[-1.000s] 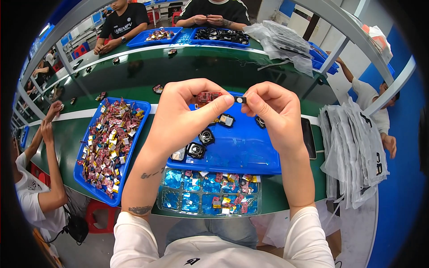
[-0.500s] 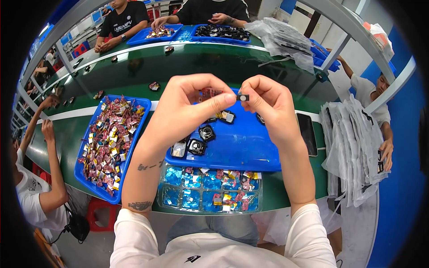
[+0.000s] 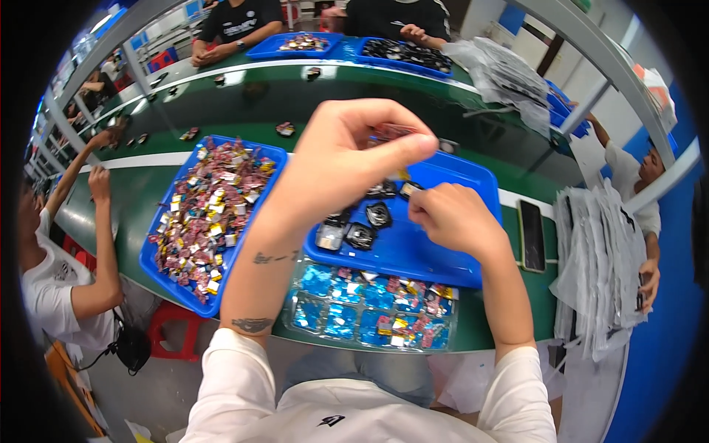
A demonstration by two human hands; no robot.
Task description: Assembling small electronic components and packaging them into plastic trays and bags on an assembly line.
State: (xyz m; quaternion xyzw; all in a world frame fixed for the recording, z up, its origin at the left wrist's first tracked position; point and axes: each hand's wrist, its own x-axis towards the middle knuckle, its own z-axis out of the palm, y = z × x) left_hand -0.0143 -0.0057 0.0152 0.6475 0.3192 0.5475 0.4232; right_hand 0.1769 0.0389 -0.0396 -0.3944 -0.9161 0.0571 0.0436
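Note:
My left hand [image 3: 362, 151] is raised over the blue tray [image 3: 484, 173], its thumb and fingers pinching a small red circuit board [image 3: 395, 131]. A small dark piece with a pale face [image 3: 447, 145] shows just past those fingertips. Lower down, my right hand [image 3: 461, 221] reaches into the tray with curled fingers. Its fingertips meet the edge of a small black watch case [image 3: 410, 190]; part of their grip is hidden. Several other black watch cases [image 3: 379, 215] lie at the tray's left side.
Left stands a blue tray [image 3: 150, 255] heaped with circuit boards and battery cells. A clear compartment tray [image 3: 354, 343] with blue film and boards lies nearest me. A phone [image 3: 532, 235] and stacked plastic sleeves [image 3: 594, 266] are at the right. Co-workers sit around the green conveyor [image 3: 354, 96].
My hands have come apart. The right has dropped into the tray beside a watch case, while the left still holds the circuit board up. The whole view has shifted.

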